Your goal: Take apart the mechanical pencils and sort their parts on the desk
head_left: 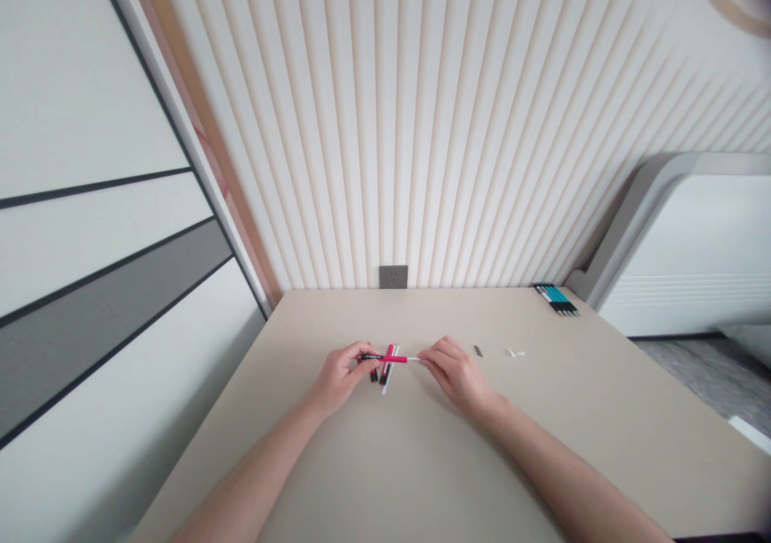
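Two hands, yours, hold a pink-red pen crosswise just above the middle of a beige tabletop. Your left hand closes narrowly around the pen's black end, while your right hand pinches its white tip, so both grips are shut on the same pen. Holding it from opposite ends appears to keep it level and steady. Directly beneath it, a second pen in red and white lies across the first; whether the two touch is hard to tell. Short black pen parts sit just beside it, seemingly gathered there within easy reach of both hands. To your right, well apart from your hands, lie a small dark piece and a small white piece, both too small to name exactly and apparently set aside from the working spot. Near the table's far right corner, a tidy row of teal-and-black pens lies side by side, kept apart from the loose parts. Beyond the back edge, a grey wall socket is set into a ribbed cream wall panel, with a white unit in a grey frame to the right.
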{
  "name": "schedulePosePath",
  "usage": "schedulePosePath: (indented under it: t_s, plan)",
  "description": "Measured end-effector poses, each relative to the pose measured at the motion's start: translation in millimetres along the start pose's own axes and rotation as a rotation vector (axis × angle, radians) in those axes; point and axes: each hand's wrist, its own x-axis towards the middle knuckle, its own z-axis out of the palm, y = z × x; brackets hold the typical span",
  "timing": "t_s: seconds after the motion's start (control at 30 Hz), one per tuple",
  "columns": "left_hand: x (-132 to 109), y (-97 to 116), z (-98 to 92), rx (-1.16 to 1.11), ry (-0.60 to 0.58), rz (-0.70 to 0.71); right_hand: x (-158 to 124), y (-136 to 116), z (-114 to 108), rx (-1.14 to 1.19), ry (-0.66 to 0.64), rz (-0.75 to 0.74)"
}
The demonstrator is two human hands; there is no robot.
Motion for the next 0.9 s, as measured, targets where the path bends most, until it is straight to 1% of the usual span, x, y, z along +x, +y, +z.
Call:
schedulePosePath:
  t_s: [0.1,0.2,0.3,0.43,0.53,0.63,0.77,0.9]
  plan:
    - [0.4,-2.2,-0.7,0.080,-0.031,0.028,-0.8,3.4,1.4,0.039,0.003,0.037]
    - [1.2,-3.8,-0.3,0.168,-0.009,0.055,-0.9,7.2,3.3,0.060,-0.006,0.073]
    - [1.9,-3.4,0.7,0.192,0.024,0.023,-0.3,8.9,2.9,0.078,0.001,0.092]
    - [2.3,-0.5,-0.2,0.205,0.037,-0.020,0.4,9.3,-2.9,0.093,0.003,0.132]
    - [2.5,0.1,-2.0,0.200,0.066,-0.031,0.5,12.1,-8.8,0.040,0.030,0.167]
    - [2.7,-1.5,-3.2,0.162,0.138,-0.050,-0.7,17.6,-12.3,-0.075,0.046,0.186]
    - [3.0,-4.7,-4.0,0.139,0.204,-0.066,-4.2,22.8,-9.5,-0.202,-0.058,0.153]
    - [3.5,-5.9,-5.4,0.201,0.223,-0.035,-5.9,23.6,-1.6,-0.207,-0.136,0.137]
